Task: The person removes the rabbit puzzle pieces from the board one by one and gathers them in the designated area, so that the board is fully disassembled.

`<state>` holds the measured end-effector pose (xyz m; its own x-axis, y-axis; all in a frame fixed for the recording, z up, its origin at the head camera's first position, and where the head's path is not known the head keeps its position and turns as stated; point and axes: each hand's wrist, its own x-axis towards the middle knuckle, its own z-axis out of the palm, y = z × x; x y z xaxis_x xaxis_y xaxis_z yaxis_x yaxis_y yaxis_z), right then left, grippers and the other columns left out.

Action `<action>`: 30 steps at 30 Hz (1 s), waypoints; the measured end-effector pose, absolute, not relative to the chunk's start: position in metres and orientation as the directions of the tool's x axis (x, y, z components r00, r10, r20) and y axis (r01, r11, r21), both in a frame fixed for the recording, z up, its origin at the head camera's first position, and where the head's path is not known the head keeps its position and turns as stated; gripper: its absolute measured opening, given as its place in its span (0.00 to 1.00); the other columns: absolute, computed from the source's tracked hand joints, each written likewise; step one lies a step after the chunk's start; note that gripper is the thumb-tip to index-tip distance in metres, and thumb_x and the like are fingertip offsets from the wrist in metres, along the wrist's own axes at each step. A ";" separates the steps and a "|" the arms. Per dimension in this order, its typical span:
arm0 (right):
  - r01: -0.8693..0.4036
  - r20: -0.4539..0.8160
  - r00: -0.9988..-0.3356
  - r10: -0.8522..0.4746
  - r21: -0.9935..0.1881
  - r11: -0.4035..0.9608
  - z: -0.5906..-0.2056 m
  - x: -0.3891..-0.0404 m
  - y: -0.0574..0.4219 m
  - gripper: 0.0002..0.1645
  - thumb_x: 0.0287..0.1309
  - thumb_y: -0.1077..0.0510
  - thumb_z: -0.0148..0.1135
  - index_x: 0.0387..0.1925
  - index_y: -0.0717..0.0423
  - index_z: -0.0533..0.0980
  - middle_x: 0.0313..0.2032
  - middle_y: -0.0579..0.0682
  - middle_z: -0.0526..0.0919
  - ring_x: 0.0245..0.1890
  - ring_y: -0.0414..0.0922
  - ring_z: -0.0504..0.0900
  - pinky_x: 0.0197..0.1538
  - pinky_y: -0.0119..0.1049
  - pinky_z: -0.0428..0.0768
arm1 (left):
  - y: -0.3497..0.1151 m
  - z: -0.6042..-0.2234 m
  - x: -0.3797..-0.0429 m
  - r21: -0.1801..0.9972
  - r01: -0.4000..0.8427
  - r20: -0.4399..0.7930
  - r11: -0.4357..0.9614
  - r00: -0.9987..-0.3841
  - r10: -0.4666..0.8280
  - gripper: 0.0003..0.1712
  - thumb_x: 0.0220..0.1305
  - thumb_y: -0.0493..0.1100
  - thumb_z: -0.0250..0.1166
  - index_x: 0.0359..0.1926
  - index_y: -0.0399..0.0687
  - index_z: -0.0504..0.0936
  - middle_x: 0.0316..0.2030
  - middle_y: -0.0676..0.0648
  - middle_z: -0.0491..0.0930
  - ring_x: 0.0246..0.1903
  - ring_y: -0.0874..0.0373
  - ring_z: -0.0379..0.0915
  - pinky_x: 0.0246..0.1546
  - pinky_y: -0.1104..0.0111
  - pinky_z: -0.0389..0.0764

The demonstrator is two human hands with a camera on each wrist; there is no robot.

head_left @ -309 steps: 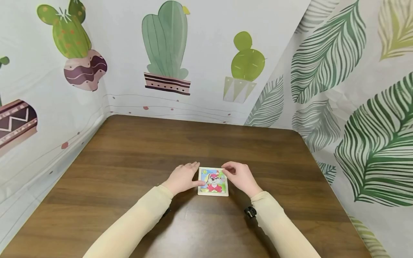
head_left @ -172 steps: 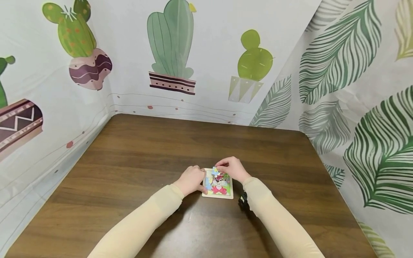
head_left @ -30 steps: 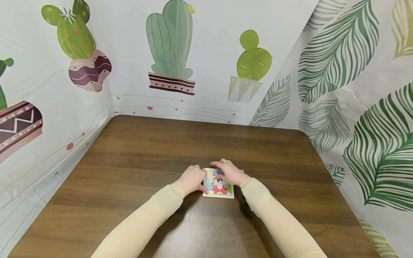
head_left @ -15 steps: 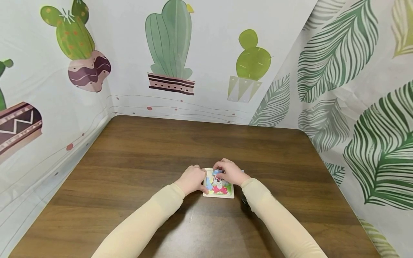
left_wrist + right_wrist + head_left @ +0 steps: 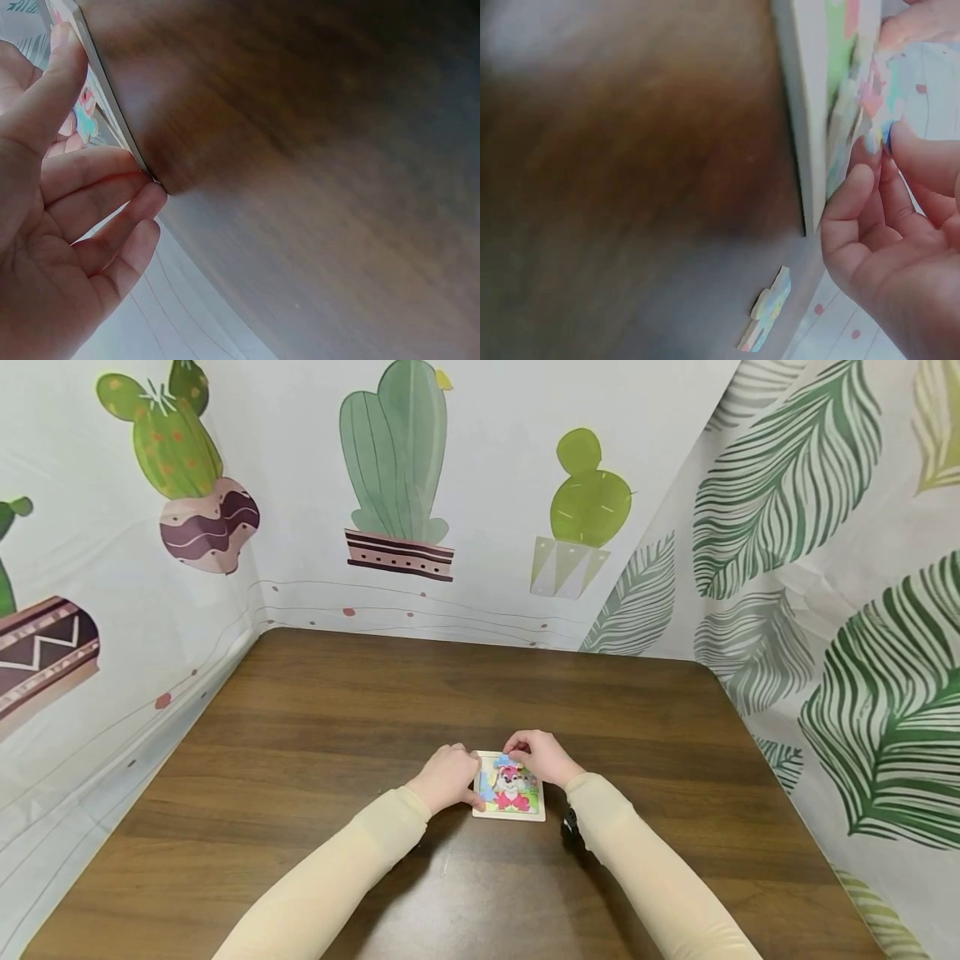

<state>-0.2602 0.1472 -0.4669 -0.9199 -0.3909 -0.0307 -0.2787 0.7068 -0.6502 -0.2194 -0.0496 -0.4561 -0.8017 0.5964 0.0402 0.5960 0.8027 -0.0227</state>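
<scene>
A small jigsaw puzzle in a pale wooden tray [image 5: 517, 817] lies on the table, showing a pink and white cartoon animal. My left hand [image 5: 444, 777] grips the tray's left side, thumb at the near corner and fingers by the far one. In the left wrist view, its fingers bend against the tray edge [image 5: 112, 116]. Over the puzzle's far side, my right hand [image 5: 546, 758] pinches a blue puzzle piece [image 5: 506, 761] between thumb and fingertips. The right wrist view shows the blue edge of that puzzle piece [image 5: 888, 138] between the fingertips.
A loose puzzle piece [image 5: 766, 311] lies on the table just past the tray in the right wrist view. The brown wooden table [image 5: 360, 693] runs back to a wall cloth [image 5: 487, 527] printed with cacti and leaves.
Earlier the picture looked whole in its tray; later the right hand took up a blue piece at the far edge. In the last second that hand drew slightly right, while the left stayed put.
</scene>
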 end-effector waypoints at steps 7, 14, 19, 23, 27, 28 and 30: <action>-0.260 -0.033 -0.923 -0.383 -0.681 0.684 -0.465 -0.265 0.154 0.04 0.60 0.63 0.61 0.33 0.55 0.81 0.31 0.47 0.80 0.32 0.42 0.74 0.40 0.35 0.74 | -0.049 -0.455 -0.221 -0.026 0.598 0.040 0.801 -0.800 0.599 0.32 0.37 0.68 0.72 0.28 0.44 0.80 0.24 0.49 0.79 0.31 0.53 0.73 0.33 0.64 0.73; -0.255 -0.028 -0.927 -0.374 -0.685 0.682 -0.462 -0.265 0.163 0.04 0.59 0.63 0.61 0.33 0.55 0.82 0.32 0.47 0.81 0.33 0.42 0.74 0.41 0.36 0.75 | -0.048 -0.456 -0.220 -0.022 0.593 0.023 0.805 -0.805 0.593 0.32 0.37 0.68 0.72 0.29 0.44 0.80 0.25 0.49 0.79 0.32 0.53 0.73 0.34 0.64 0.73; -0.241 -0.040 -0.930 -0.364 -0.683 0.690 -0.462 -0.263 0.173 0.04 0.59 0.62 0.61 0.34 0.56 0.82 0.32 0.48 0.81 0.29 0.42 0.74 0.34 0.35 0.76 | -0.049 -0.455 -0.217 -0.016 0.591 0.025 0.806 -0.806 0.591 0.32 0.37 0.68 0.72 0.28 0.45 0.79 0.24 0.49 0.78 0.31 0.53 0.73 0.33 0.64 0.73; -0.234 -0.044 -0.934 -0.356 -0.677 0.698 -0.463 -0.262 0.182 0.04 0.59 0.62 0.61 0.34 0.56 0.82 0.31 0.48 0.81 0.26 0.42 0.73 0.31 0.34 0.75 | -0.050 -0.455 -0.217 -0.020 0.590 0.027 0.807 -0.807 0.590 0.31 0.36 0.68 0.71 0.26 0.46 0.77 0.24 0.50 0.78 0.31 0.53 0.73 0.33 0.65 0.73; -0.258 -0.025 -0.933 -0.360 -0.650 0.715 -0.462 -0.262 0.193 0.05 0.59 0.63 0.61 0.33 0.55 0.82 0.32 0.48 0.82 0.31 0.42 0.74 0.37 0.35 0.74 | -0.049 -0.456 -0.218 -0.025 0.590 0.025 0.807 -0.807 0.590 0.31 0.35 0.68 0.72 0.25 0.47 0.77 0.25 0.50 0.79 0.31 0.53 0.73 0.33 0.65 0.73; -0.256 -0.026 -0.934 -0.357 -0.649 0.717 -0.461 -0.262 0.195 0.05 0.59 0.63 0.61 0.33 0.55 0.83 0.32 0.48 0.82 0.31 0.43 0.74 0.38 0.36 0.74 | -0.048 -0.456 -0.219 -0.026 0.589 0.023 0.807 -0.807 0.590 0.30 0.35 0.68 0.72 0.25 0.47 0.77 0.25 0.50 0.79 0.31 0.53 0.73 0.33 0.65 0.73; -0.262 -0.019 -0.934 -0.358 -0.643 0.719 -0.460 -0.262 0.200 0.05 0.59 0.63 0.61 0.33 0.56 0.83 0.32 0.48 0.83 0.31 0.43 0.74 0.38 0.36 0.74 | -0.047 -0.456 -0.219 -0.026 0.588 0.018 0.808 -0.808 0.589 0.30 0.35 0.67 0.73 0.25 0.47 0.77 0.26 0.50 0.80 0.31 0.53 0.73 0.33 0.64 0.73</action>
<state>-0.2618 0.2003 -0.4595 -0.9337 -0.3576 -0.0194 -0.2622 0.7195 -0.6431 -0.2190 -0.0473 -0.4564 -0.8082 0.5886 0.0182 0.5881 0.8084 -0.0261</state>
